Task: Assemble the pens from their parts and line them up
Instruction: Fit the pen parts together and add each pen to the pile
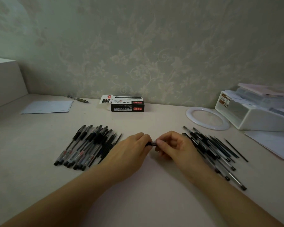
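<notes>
A small dark pen part (pixel 152 143) is pinched between both hands at the middle of the tabletop (pixel 154 185), just above its surface. The left hand (pixel 131 145) is curled round one end and the right hand (pixel 172 145) is closed on the other with its fingertips (pixel 159 142); which piece it is cannot be told, since most of it is hidden by the fingers.

To the left, a pile of pens (pixel 87 146) is laid roughly side by side, with a few thin refills at its right edge. To the right, a looser heap of barrels and refills (pixel 215 149) is spread out, one refill lying apart at its far right.

A printed pen box (pixel 126 104) is seen at the far side by the wall, a white ring (pixel 206 118) and a white organiser (pixel 256 112) at the far right, and a sheet of paper (pixel 47 106) at the far left.

The likely trouble from here is a misaligned join: if the two pieces are pressed together off-axis, the part may slip from the fingertips or jam. A forearm may also brush either pile and scatter it.
</notes>
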A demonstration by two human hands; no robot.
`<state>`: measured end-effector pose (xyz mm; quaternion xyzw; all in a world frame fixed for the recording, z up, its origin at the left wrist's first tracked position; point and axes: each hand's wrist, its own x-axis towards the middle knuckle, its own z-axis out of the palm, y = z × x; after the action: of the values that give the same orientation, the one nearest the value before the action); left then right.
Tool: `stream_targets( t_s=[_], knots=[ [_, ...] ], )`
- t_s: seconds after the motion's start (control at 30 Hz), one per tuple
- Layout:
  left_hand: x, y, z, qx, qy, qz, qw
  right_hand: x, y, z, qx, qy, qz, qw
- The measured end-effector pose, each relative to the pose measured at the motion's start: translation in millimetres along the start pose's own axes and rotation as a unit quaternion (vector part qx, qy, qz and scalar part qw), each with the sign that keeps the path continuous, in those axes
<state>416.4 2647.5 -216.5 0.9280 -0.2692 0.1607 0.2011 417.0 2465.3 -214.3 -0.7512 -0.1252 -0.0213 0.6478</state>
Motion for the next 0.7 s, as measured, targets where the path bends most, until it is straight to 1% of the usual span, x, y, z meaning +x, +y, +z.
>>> stream_targets(
  t_s=[0.03, 0.1, 0.17, 0.23, 0.33, 0.4, 0.43, 0.5, 0.57, 0.63, 0.7],
  knots=[
    [-0.4, -1.2, -0.4, -0.005, -0.002, 0.004, 1.0, 0.4, 0.4, 0.8, -0.002, -0.005, -0.001, 1.0],
    [-0.3, -2.7, -1.3, 0.024, -0.001, 0.01, 1.0, 0.9, 0.8, 2.4, -0.008, -0.011, -0.001, 1.0],
    [-0.3, -2.8, -2.5, 0.068, 0.015, 0.017, 0.997, 0.7, 0.4, 3.3, -0.003, -0.013, -0.005, 1.0],
    [-0.9, -2.4, -3.4, 0.083, 0.032, 0.011, 0.996, -0.4, 1.1, 3.7, 0.01, -0.007, -0.014, 1.0],
    [-1.0, -4.3, -5.2, 0.098, 0.062, -0.049, 0.992, -2.1, 2.6, 4.4, 0.026, 0.029, -0.023, 0.999],
    [-0.8, -2.7, -5.7, 0.102, 0.075, -0.07, 0.989, -1.9, 3.8, 1.9, 0.021, 0.083, -0.036, 0.996],
    [-1.3, 0.1, -5.5, 0.102, 0.076, -0.077, 0.989, -1.1, 4.5, -0.9, -0.002, 0.112, -0.048, 0.993],
    [-2.9, 6.8, -1.9, 0.099, 0.067, -0.084, 0.989, 0.4, 5.9, -7.5, -0.118, 0.138, -0.083, 0.98],
    [-4.6, 10.2, 3.3, 0.076, 0.054, -0.082, 0.992, 0.1, 7.5, -9.4, -0.232, 0.121, -0.107, 0.959],
    [-4.8, 8.4, 3.4, 0.048, 0.047, -0.079, 0.995, -1.0, 8.6, -6.9, -0.289, 0.089, -0.123, 0.945],
    [-4.1, 4.0, 1.0, 0.045, 0.046, -0.066, 0.996, -2.0, 9.8, -2.5, -0.342, 0.05, -0.145, 0.927]
  ],
)
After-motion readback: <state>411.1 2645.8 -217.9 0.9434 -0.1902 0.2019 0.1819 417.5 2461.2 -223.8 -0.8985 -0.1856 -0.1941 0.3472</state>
